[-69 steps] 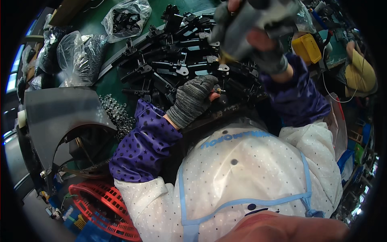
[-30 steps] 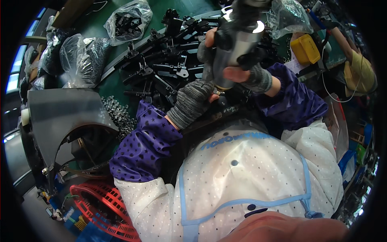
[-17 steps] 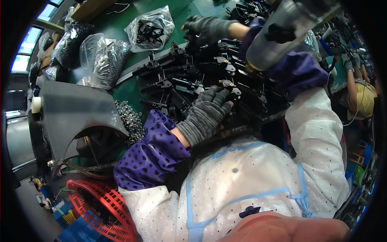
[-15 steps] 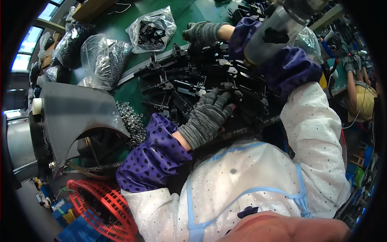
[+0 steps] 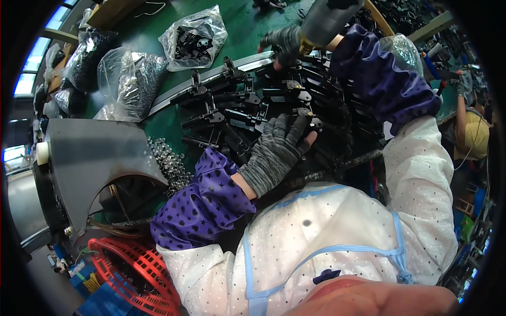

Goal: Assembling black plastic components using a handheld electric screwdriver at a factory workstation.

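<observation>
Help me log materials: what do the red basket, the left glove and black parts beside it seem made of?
Red basket: likely moulded plastic, glossy, regularly slotted.
Left glove: apparently knitted yarn, matt, streaky grey.
Black parts: painted metal or hard plastic; smooth dark sheen fits either.

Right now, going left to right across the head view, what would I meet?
Grey curved metal housing, heap of small shiny parts, gloved left hand, right purple sleeve, yellow cloth on a co-worker.
</observation>
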Demonstrator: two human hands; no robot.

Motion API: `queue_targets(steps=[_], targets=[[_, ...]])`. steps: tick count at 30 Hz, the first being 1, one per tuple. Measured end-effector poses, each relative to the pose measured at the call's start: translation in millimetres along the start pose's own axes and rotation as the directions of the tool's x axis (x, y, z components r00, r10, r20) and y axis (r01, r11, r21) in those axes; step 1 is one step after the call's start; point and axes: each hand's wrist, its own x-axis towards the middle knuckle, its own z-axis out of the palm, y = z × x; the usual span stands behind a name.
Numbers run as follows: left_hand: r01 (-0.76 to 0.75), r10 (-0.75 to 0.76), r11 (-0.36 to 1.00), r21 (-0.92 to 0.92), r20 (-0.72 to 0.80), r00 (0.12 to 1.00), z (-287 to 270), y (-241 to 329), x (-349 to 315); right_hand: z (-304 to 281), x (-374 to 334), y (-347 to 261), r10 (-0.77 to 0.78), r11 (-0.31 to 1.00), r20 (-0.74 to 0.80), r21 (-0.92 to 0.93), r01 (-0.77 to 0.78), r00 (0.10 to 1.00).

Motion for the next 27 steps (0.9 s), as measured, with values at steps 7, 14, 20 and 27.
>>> queue_targets(steps=[7, 14, 20, 27], targets=[[-0.036, 0.035, 0.995, 0.088, 0.007, 0.999, 9, 2, 9, -12, -7, -161, 0.392, 0.632, 0.256, -0.773, -0.057, 0.884], [0.018, -0.027, 0.998, 0.058, 0.157, 0.987, -2, 0, 14, -18, -19, -123, -0.205, 0.812, -0.084, -0.571, 0.122, 0.975], [0.007, -0.006, 1.0, -0.004, 0.139, 0.99, -4, 1, 19, -2, -47, -190, 0.318, 0.83, 0.478, -0.558, 0.003, 0.819], [-0.001, 0.003, 1.0, -0.016, 0.105, 0.994, 6, -2, 17, -33, -18, -127, 0.386, 0.906, 0.048, 0.172, -0.388, 0.921]])
